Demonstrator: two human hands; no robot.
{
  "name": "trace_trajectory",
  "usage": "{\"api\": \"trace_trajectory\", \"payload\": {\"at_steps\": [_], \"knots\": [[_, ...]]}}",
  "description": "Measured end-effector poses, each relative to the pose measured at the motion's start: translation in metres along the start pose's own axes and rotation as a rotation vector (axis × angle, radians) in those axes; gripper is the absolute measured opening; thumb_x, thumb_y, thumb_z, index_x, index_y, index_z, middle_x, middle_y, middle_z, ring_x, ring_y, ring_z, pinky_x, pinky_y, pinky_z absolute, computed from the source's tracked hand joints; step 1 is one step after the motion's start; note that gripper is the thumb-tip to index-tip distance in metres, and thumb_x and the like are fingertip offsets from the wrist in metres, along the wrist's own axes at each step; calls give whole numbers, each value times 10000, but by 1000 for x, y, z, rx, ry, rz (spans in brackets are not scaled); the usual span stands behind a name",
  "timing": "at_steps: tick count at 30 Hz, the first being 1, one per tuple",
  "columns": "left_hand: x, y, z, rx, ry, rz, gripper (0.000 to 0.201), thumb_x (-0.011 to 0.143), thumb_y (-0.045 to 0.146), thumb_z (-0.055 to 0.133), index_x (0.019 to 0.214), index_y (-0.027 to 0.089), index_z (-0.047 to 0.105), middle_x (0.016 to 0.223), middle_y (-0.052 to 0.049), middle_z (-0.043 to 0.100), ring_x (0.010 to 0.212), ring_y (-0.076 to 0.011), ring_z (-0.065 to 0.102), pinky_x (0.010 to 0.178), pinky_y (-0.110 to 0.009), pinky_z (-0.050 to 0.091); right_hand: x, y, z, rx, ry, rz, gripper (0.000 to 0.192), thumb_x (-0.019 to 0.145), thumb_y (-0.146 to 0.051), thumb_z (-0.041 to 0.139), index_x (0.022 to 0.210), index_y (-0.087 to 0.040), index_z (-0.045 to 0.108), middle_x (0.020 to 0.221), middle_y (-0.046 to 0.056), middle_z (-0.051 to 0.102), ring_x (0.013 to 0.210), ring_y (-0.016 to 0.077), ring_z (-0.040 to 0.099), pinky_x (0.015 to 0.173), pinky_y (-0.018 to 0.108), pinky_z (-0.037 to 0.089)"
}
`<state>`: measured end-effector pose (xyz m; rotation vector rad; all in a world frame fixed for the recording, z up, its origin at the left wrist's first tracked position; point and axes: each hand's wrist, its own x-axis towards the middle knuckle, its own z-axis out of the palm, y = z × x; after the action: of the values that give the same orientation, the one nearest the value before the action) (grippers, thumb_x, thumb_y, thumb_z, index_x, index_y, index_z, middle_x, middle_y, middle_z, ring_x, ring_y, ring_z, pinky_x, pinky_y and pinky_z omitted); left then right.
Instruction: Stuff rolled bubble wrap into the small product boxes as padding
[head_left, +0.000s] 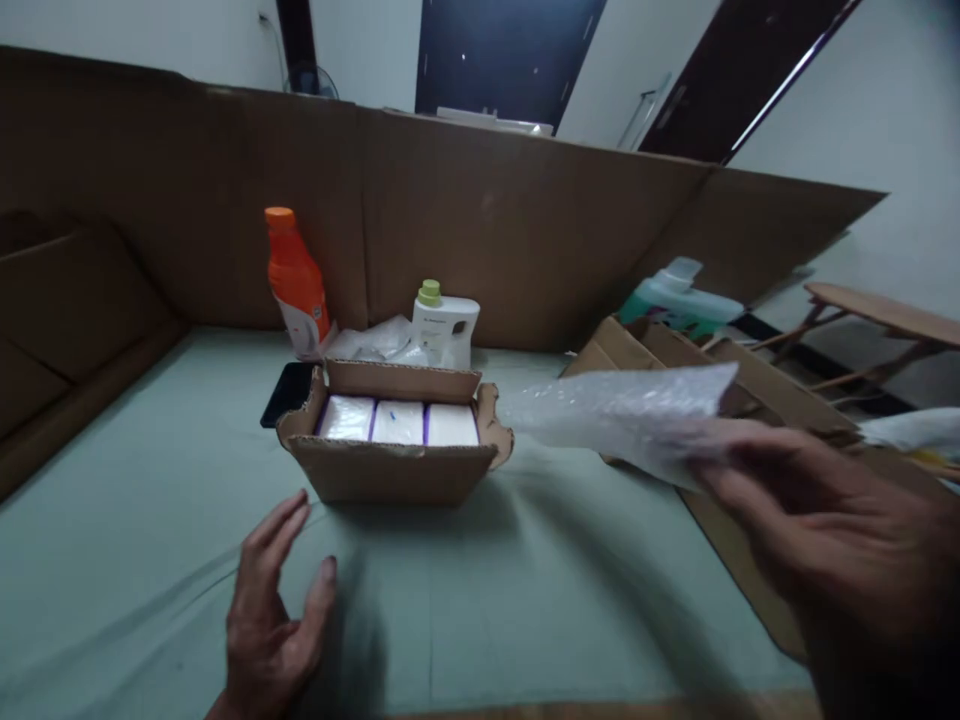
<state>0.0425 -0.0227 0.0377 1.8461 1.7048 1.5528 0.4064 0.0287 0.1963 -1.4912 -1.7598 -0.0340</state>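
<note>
Pinched between the thumb and fingers of my right hand (pixel 810 510) is a sheet of bubble wrap (pixel 615 405), stretching leftward towards the box. An upright cardboard box (pixel 397 475) with its top flaps up stands mid-table. Inside it, three white packs (pixel 399 422) with purple edges sit side by side. My left hand (pixel 274 610) is just in front of the box's left corner, fingers apart and nothing in them. Whether the bubble wrap's far end touches the box's right flap I cannot tell.
Behind the box are an orange bottle (pixel 296 280), clear plastic wrapping (pixel 371 342), a white jug with a green cap (pixel 444 330) and a black phone-like slab (pixel 289 393). A bottle of green liquid (pixel 679 298) stands among cardboard (pixel 637 350) at right. A cardboard wall (pixel 487 230) closes the back.
</note>
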Motion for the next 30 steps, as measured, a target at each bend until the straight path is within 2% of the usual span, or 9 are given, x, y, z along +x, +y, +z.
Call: {"api": "trace_trajectory", "payload": {"at_steps": [3, 5, 9, 13, 17, 20, 22, 25, 30], "knots": [[-30, 24, 13, -152, -205, 16, 562, 932, 261, 580, 1465, 357, 428, 1455, -86, 514, 1343, -306, 521, 1099, -515, 473, -45, -11, 21, 76, -322, -268, 149, 858, -184, 553, 897, -295, 646, 1016, 56, 740, 958, 258, 716, 818, 407, 576], [-47, 28, 21, -281, -389, -101, 665, 924, 388, 608, 1525, 321, 331, 1467, -122, 520, 1304, -314, 565, 1053, -501, 512, -78, -23, 50, 84, -620, -386, 204, 814, -108, 520, 872, -248, 657, 970, 84, 727, 941, 265, 689, 812, 418, 564], [-67, 22, 20, -458, -591, -420, 1030, 798, 608, 697, 1590, 242, 150, 1540, -190, 443, 1340, -344, 537, 1079, -513, 482, -137, -56, 105, 208, -956, -273, 239, 834, -140, 571, 1047, -199, 663, 1080, 113, 673, 1044, 270, 615, 906, 437, 535], [-69, 10, 10, -417, -528, -597, 1007, 795, 546, 709, 1581, 199, 185, 1531, -206, 450, 1376, -328, 495, 1106, -484, 438, -155, -72, 125, 451, -1109, -145, 420, 858, -261, 670, 1266, -183, 606, 1213, 122, 642, 1106, 248, 611, 955, 398, 535], [-51, -5, 8, -332, -446, -629, 672, 876, 456, 569, 1455, 134, 452, 1152, -133, 693, 993, -228, 678, 871, -356, 538, -144, -56, 117, 520, -973, -139, 421, 901, -239, 625, 1321, -208, 627, 1370, 122, 639, 1257, 257, 598, 1060, 406, 489], [-23, -22, -1, -209, -450, -568, 479, 857, 420, 521, 1201, 122, 669, 881, -70, 715, 789, -197, 667, 712, -304, 526, -130, -33, 106, 523, -756, -47, 214, 947, -266, 575, 1097, -224, 723, 1051, 63, 775, 970, 201, 724, 879, 318, 574], [-1, -35, -14, -118, -408, -519, 456, 813, 385, 532, 1157, 134, 695, 928, -76, 728, 832, -211, 678, 690, -297, 527, -120, -16, 102, 441, -551, 67, 175, 956, -306, 572, 980, -230, 728, 915, 45, 778, 831, 189, 728, 762, 292, 584], [25, -53, -37, -1, -370, -451, 582, 743, 300, 546, 1302, 159, 624, 1150, -104, 696, 943, -236, 679, 646, -292, 533, -104, 3, 107, 298, -318, 174, 192, 939, -370, 595, 1001, -232, 713, 963, 60, 769, 846, 206, 714, 740, 314, 579], [47, -68, -45, -97, -294, -369, 762, 779, 251, 544, 1523, 230, 379, 1536, -134, 465, 1318, -292, 539, 991, -444, 525, -82, 13, 152, 317, -334, 175, 570, 855, -485, 654, 1327, -182, 552, 1279, 160, 686, 1125, 301, 670, 841, 421, 580]]}}
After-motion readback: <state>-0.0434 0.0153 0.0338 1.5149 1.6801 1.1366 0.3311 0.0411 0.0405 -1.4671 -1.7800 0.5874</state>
